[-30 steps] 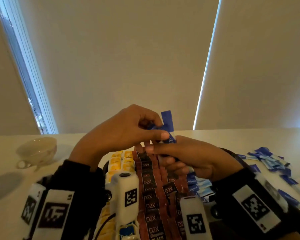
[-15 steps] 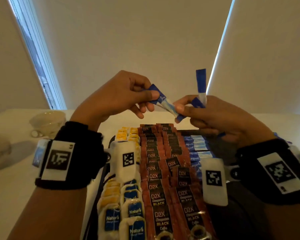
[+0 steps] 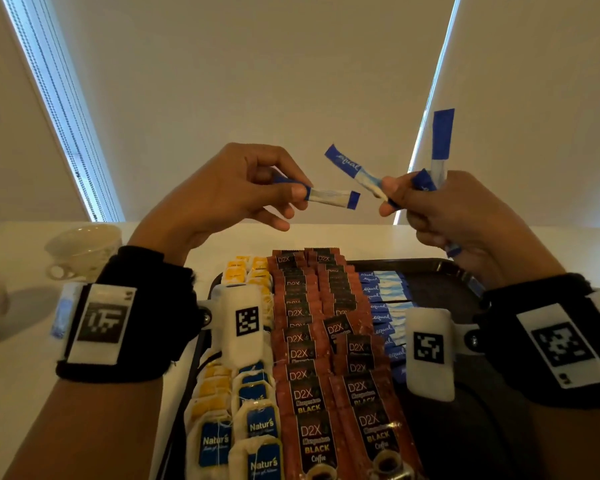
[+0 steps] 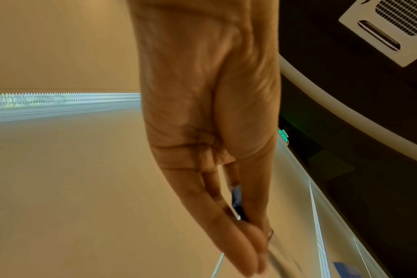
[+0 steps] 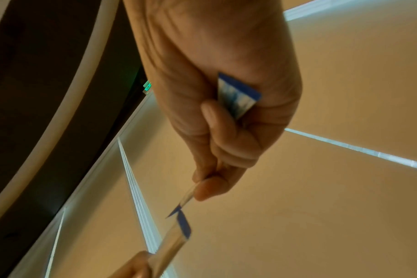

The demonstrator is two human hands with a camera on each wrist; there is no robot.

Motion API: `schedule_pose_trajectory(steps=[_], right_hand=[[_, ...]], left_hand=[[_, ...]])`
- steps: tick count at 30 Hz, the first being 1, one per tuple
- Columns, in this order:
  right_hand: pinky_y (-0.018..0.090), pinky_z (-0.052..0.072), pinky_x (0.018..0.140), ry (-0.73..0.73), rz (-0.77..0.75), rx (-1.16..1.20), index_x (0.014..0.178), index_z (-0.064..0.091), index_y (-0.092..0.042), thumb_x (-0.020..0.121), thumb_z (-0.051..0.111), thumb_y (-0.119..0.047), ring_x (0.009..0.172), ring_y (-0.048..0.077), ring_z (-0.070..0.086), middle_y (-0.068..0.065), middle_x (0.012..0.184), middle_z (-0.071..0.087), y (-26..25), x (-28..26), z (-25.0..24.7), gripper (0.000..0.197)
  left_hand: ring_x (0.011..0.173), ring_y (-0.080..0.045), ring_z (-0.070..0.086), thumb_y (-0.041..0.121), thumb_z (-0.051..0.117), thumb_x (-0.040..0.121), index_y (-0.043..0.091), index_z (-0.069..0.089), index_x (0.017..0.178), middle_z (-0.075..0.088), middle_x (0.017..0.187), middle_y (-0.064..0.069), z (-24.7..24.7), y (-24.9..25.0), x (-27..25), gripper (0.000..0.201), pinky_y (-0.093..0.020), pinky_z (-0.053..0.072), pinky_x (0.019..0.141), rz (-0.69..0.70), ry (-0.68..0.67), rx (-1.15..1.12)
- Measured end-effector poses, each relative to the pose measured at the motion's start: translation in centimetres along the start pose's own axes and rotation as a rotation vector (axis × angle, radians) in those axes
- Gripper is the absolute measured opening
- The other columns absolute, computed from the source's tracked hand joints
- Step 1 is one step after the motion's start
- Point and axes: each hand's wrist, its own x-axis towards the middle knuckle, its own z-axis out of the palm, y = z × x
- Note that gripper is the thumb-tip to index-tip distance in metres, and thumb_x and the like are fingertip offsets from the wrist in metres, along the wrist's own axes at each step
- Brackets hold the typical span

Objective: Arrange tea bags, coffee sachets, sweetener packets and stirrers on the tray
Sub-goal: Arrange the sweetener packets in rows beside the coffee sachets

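Both hands are raised above the dark tray (image 3: 440,268). My left hand (image 3: 243,188) pinches one blue-and-white sweetener stick (image 3: 329,197) by its end, held level. My right hand (image 3: 444,213) grips a bunch of sweetener sticks (image 3: 361,171); one points up-left, another stands upright (image 3: 442,140). In the right wrist view the bunch (image 5: 235,97) pokes out of the curled fingers. On the tray lie rows of yellow and blue tea bags (image 3: 260,424), brown coffee sachets (image 3: 312,393) and a column of sweetener sticks (image 3: 383,296).
A white teacup (image 3: 84,249) stands on the white table (image 3: 21,393) at the far left. The tray's right part is dark and bare-looking behind my right wrist. Closed window blinds fill the background.
My hands rose from the tray and drew apart. The left hand pulled one stick out of the bunch held by the right hand, and the two no longer touch.
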Motion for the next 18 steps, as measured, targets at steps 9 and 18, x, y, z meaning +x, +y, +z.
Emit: schedule_pose_trajectory(steps=[9, 18], right_hand=[[0.011, 0.023, 0.027, -0.317, 0.221, 0.164, 0.092, 0.052, -0.009, 0.095, 0.045, -0.033, 0.029, 0.004, 0.022, 0.014, 0.095, 0.072, -0.3, -0.3, 1.0, 0.025], [0.012, 0.029, 0.034, -0.121, -0.046, -0.092, 0.084, 0.064, -0.007, 0.085, 0.063, -0.028, 0.032, 0.002, 0.034, -0.009, 0.041, 0.05, -0.3, -0.6, 1.9, 0.021]], left_hand=[[0.084, -0.021, 0.07, 0.002, 0.063, 0.083, 0.014, 0.068, 0.085, 0.072, 0.087, -0.003, 0.7, 0.6, -0.3, 0.013, -0.019, 0.055, 0.063, 0.071, -0.08, -0.034], [0.075, -0.014, 0.071, 0.032, 0.065, 0.067, 0.016, 0.067, 0.097, 0.075, 0.081, -0.002, 0.7, 0.7, -0.3, 0.034, -0.018, 0.056, 0.061, 0.002, -0.06, -0.093]])
